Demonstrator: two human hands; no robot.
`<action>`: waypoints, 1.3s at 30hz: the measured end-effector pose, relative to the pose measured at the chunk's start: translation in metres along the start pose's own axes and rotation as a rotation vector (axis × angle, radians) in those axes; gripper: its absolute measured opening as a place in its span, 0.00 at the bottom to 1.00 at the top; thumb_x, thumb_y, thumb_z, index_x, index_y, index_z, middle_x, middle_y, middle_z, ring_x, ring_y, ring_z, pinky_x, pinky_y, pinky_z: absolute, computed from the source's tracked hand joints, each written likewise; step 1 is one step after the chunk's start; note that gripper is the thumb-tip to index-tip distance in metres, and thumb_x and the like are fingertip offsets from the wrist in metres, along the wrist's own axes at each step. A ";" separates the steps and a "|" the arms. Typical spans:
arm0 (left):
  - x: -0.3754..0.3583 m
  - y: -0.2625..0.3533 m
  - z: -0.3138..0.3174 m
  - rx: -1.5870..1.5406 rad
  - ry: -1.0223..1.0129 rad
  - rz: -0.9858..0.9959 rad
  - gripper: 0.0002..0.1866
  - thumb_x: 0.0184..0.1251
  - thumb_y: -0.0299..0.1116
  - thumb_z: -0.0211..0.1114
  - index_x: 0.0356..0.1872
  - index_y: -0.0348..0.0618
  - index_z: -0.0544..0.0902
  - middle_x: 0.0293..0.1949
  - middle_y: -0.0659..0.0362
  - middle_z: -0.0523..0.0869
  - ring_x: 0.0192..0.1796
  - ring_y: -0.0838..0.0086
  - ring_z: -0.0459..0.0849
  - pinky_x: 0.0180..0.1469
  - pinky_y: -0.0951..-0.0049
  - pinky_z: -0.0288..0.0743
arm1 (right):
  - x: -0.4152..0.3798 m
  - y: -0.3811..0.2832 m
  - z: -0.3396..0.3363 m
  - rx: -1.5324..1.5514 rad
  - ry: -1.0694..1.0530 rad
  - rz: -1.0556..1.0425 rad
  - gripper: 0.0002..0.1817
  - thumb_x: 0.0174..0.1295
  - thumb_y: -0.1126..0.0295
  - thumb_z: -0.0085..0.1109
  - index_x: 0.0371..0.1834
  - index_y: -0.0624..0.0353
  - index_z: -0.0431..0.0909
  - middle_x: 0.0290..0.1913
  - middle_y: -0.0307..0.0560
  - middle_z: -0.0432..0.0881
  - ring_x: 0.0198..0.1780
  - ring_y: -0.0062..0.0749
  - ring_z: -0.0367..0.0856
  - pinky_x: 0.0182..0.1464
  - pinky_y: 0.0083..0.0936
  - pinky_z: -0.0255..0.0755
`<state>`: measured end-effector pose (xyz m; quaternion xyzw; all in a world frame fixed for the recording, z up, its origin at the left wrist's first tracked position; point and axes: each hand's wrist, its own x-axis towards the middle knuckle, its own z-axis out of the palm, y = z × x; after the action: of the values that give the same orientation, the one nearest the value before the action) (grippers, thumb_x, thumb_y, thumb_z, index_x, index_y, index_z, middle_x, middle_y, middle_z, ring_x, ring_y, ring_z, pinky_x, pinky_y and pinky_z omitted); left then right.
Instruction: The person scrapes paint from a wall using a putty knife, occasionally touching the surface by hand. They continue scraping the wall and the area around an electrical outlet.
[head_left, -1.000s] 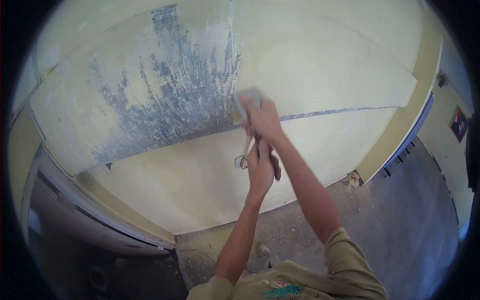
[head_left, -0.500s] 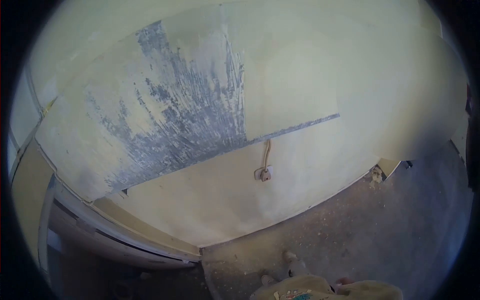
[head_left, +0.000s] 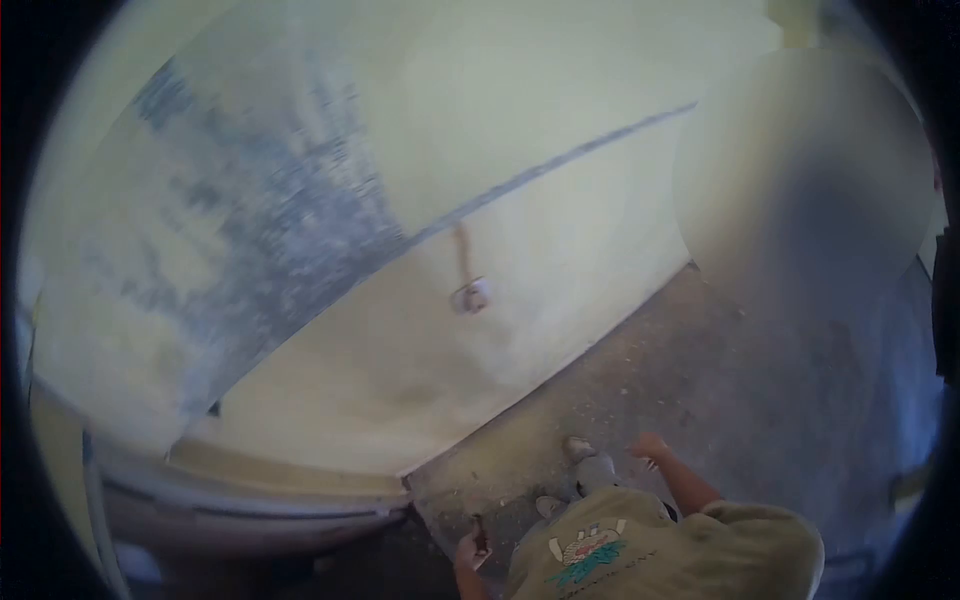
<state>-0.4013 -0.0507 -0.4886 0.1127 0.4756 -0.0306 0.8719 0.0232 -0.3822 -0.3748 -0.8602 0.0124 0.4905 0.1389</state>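
Note:
My left hand (head_left: pixel 472 553) is low in the view, to the left of my shirt. Its fingers are closed around a dark brown, slim object (head_left: pixel 481 535) whose kind is too blurred to tell. On the other side, my right hand (head_left: pixel 649 446) hangs in front of my body with its fingers curled. A small pale bit shows under it, but I cannot make out what it is. Neither hand touches the cream wall (head_left: pixel 560 130), which has a large scraped, grey-blue patch (head_left: pixel 290 220) on its left part.
Beneath the wall's grey lower edge, a cable runs down to a socket (head_left: pixel 472 295). A ledge (head_left: pixel 290 475) stands at lower left. My shoes (head_left: pixel 577 447) are on a dusty concrete floor (head_left: pixel 760 400) strewn with debris. A large blurred area covers the right side.
My view has turned and tilted down, so the wall patch and socket sit further left and look blurred. Both hands and more of my shirt now show.

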 end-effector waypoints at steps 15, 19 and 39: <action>-0.082 0.014 0.127 -0.206 -0.284 0.215 0.10 0.69 0.35 0.60 0.33 0.38 0.77 0.22 0.58 0.79 0.22 0.76 0.77 0.24 0.72 0.70 | -0.046 -0.029 0.001 0.462 -0.031 -0.239 0.24 0.56 0.53 0.64 0.46 0.64 0.83 0.42 0.60 0.86 0.51 0.54 0.85 0.52 0.49 0.79; -0.126 0.014 0.214 0.856 0.361 0.634 0.11 0.70 0.37 0.62 0.33 0.38 0.77 0.22 0.59 0.79 0.23 0.76 0.78 0.25 0.73 0.71 | -0.028 -0.028 0.031 0.489 -0.016 -0.155 0.24 0.64 0.52 0.59 0.43 0.68 0.83 0.38 0.59 0.87 0.46 0.54 0.87 0.48 0.48 0.80; -0.154 0.068 0.403 1.010 -0.331 0.457 0.20 0.74 0.39 0.60 0.60 0.38 0.73 0.43 0.55 0.85 0.43 0.74 0.84 0.45 0.75 0.77 | -0.149 -0.223 -0.044 1.039 -0.393 -0.873 0.24 0.70 0.58 0.58 0.63 0.63 0.72 0.47 0.49 0.83 0.52 0.37 0.82 0.51 0.34 0.78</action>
<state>-0.1431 -0.0841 -0.1385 0.6085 0.2227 -0.0819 0.7572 0.0181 -0.1958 -0.1769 -0.5044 -0.1266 0.4667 0.7154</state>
